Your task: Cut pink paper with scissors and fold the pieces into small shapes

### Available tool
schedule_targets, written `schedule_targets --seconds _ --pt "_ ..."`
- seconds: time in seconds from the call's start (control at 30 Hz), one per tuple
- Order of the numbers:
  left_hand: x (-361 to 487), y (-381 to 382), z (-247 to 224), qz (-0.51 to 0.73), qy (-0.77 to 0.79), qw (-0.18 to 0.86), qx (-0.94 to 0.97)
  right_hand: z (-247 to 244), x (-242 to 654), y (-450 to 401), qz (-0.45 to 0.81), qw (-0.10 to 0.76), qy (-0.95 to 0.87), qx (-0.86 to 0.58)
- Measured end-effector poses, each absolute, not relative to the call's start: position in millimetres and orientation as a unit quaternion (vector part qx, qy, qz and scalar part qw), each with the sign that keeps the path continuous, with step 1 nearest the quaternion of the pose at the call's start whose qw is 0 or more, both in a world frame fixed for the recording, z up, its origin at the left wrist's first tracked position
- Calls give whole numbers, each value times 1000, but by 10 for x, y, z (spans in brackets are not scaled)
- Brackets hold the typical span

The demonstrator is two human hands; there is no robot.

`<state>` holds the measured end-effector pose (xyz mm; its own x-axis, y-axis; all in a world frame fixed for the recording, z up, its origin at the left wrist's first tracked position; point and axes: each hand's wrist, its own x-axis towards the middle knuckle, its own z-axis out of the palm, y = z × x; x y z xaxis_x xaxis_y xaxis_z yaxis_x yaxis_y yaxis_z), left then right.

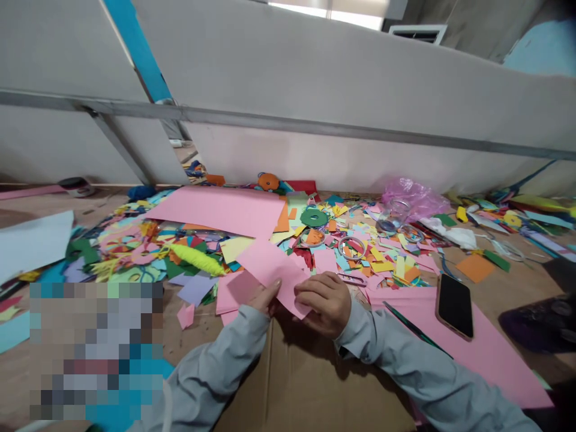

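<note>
Held between two hands, the pink paper piece [288,277] is raised above the far edge of the brown cardboard [315,384], near the middle of the tabletop's near side. The left hand [265,298] pinches its lower left part, thumb on top; the right hand [327,301] has its curled fingers closed on the right edge. The two hands are near each other, though whether they touch under the paper cannot be told.

Just beyond lie mixed paper scraps [382,264], with a yellow yarn bundle [195,259] to the left and a pale bangle [352,248] to the right. Farther back, a large pink sheet [220,210] lies left of a green paper ring [315,217], and a crumpled pink plastic bag [414,201] sits toward the tabletop's far edge. On the right, a phone [455,306] and a slim dark green tool [416,329] rest on another pink sheet [495,366]
</note>
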<state>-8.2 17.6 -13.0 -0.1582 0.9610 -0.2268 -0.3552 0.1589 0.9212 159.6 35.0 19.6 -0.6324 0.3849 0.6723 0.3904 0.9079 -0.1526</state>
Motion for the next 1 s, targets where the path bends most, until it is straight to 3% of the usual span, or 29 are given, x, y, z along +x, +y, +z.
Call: schedule_targets --seconds 0.27,0.4,0.57,1.0 --pt "-152 234 -96 606 446 641 154 284 1677 428 175 440 -811 -344" --pt "-128 235 -111 599 434 654 157 178 1655 498 270 407 -784 -382" --pt "-153 269 -217 605 445 640 162 94 1649 533 277 375 -791 -395" --pt "-252 326 -182 578 453 663 146 16 1679 673 354 445 -725 -389"
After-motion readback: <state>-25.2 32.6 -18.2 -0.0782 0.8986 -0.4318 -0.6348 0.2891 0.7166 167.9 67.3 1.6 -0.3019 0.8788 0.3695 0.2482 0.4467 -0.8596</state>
